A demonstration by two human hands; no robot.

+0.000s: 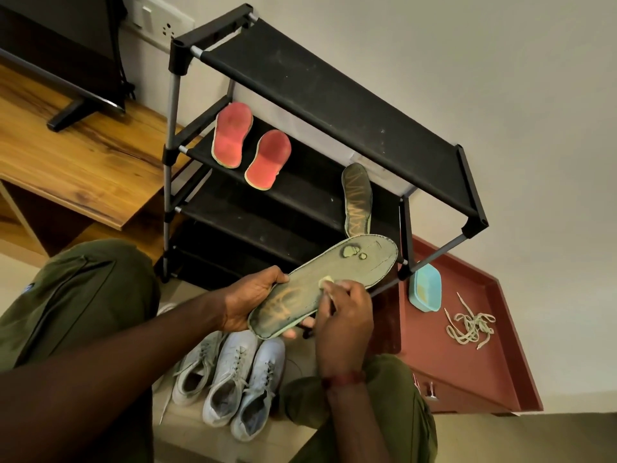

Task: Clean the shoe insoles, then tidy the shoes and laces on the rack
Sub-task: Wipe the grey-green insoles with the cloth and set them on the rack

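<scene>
Insole (337, 272) mid-clean: left hand (247, 297) grips it, right hand (344, 317) pinches a pale pad (325, 281); shoes (230, 379) and laces (470, 324) lie off the rack (334, 105), untidied.

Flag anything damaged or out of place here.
The held insole has worn, peeled patches near its toe end. Laces lie tangled on the red surface, off the rack. Nothing looks spilled.

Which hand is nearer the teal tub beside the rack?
Right. The right hand, pinching a small pad against the insole, sits just picture-left of the tub; the left hand grips the insole's other end, farther off.
</scene>
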